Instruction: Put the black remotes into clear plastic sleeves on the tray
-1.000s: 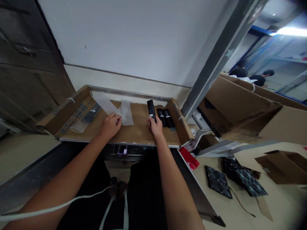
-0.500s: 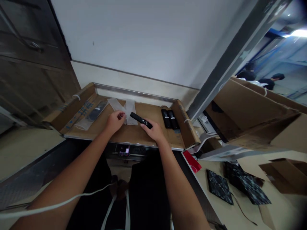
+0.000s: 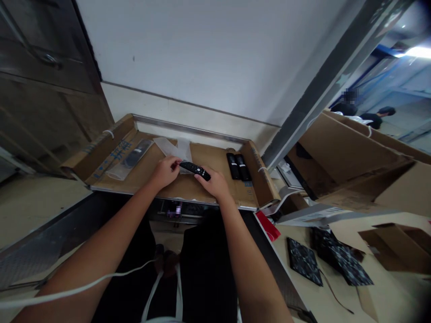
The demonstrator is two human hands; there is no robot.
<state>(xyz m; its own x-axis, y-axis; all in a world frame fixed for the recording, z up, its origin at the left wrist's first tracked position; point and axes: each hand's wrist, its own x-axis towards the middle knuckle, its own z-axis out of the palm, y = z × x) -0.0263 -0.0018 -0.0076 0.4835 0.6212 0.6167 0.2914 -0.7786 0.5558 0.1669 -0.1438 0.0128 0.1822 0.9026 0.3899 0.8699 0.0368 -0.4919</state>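
In my right hand is a black remote control, buttons facing up, its far end pointing left. My left hand is closed, its fingertips pinched together at that left end. What the pinch holds, if anything, is too small to make out. Clear plastic sleeves lie on the cardboard just behind the remote. To the left, another remote lies inside a clear sleeve. Two black remotes with white labels lie side by side to the right.
The cardboard tray has raised side walls and sits on a metal-edged bench against a white wall. At right stand a large cardboard box and a grey post. Black patterned panels lie lower right. Two people are in the background.
My left hand has moved right, and its fingers now meet the left end of the remote. The remote has tilted and shifted slightly left and down in my right hand.
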